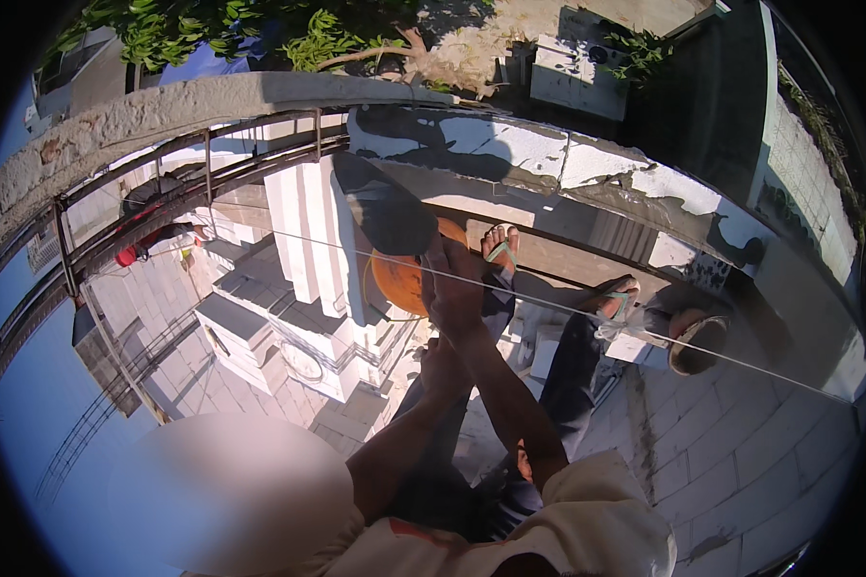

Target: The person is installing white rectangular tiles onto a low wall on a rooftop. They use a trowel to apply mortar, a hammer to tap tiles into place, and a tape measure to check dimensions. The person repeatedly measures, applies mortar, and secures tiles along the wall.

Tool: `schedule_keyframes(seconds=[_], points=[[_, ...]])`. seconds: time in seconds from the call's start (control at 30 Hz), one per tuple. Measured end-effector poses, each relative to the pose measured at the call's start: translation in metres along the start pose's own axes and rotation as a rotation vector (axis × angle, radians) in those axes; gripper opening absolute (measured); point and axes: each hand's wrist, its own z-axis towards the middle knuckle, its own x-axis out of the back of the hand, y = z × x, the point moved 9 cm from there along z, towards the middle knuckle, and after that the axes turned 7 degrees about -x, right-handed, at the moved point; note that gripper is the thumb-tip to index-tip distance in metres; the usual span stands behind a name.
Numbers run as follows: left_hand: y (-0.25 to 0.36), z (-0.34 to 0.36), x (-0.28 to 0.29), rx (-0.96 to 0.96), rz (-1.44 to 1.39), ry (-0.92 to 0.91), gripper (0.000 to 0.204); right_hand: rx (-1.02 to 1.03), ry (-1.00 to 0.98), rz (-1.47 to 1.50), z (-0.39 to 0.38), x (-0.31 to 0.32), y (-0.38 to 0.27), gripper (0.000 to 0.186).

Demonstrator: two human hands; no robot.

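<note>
My right hand [452,293] is closed just below a dark grey, flat-headed tool [377,207], apparently gripping its handle. My left hand [437,358] is closed a little lower, partly behind my right arm; what it holds is hidden. Behind the tool is an orange bucket [394,288]. A taut white string [548,307] crosses in front of my feet [500,248], which are in green sandals. Above them runs a row of white blocks [606,168] with grey mortar along it.
A round, worn container [695,342] sits right. White block stacks [313,236] and a block wall [231,327] are left, beside dark rusty bars [144,216] and a concrete edge [115,135]. Someone in red [130,253] is far left. Trees [327,34] and ground lie beyond.
</note>
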Motion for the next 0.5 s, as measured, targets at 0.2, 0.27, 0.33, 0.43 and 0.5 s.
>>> schedule_keyframes(seconds=[0.2,0.27,0.33,0.43,0.5], points=[[-0.004,0.003,-0.01,0.005,0.005,-0.069,0.061,-0.176,-0.213,-0.086,-0.007,-0.016,0.041,0.075],[-0.019,0.0,-0.035,-0.008,0.03,-0.022,0.056,-0.172,-0.16,0.031,-0.035,0.011,0.034,0.066],[0.018,0.015,-0.014,-0.107,0.142,-0.114,0.055,-0.353,-0.26,0.005,-0.06,0.032,0.066,0.051],[0.074,0.017,0.021,-0.149,0.242,-0.04,0.055,-0.814,-0.336,0.237,-0.112,0.099,0.123,0.04],[0.092,0.017,0.026,-0.133,0.26,0.054,0.054,-1.054,-0.332,0.148,-0.147,0.164,0.166,0.043]])
